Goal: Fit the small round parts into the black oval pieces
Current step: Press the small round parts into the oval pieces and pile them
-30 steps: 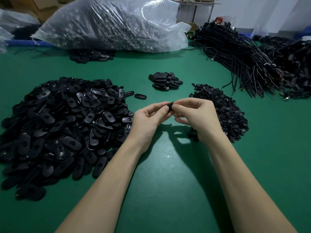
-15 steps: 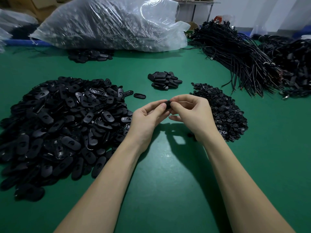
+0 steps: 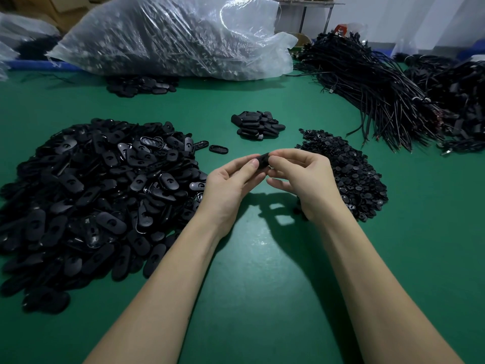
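Note:
Above the middle of the green table, my left hand (image 3: 231,185) and my right hand (image 3: 301,177) meet and together pinch one black oval piece (image 3: 263,161) between thumbs and fingertips. Most of the piece is hidden by the fingers, and I cannot tell whether a round part sits in it. A large heap of black oval pieces (image 3: 86,195) lies to the left. A heap of small round parts (image 3: 351,174) lies just right of my right hand. A small stack of oval pieces (image 3: 257,124) sits farther back.
A big clear plastic bag (image 3: 170,35) full of dark parts lies across the back. Bundles of black cables (image 3: 380,85) fill the back right. More oval pieces (image 3: 141,85) lie beside the bag. One loose oval ring (image 3: 218,149) lies near the large heap.
Both hands have stayed together on the piece and drifted slightly away from me; the fingers have shifted a little around it.

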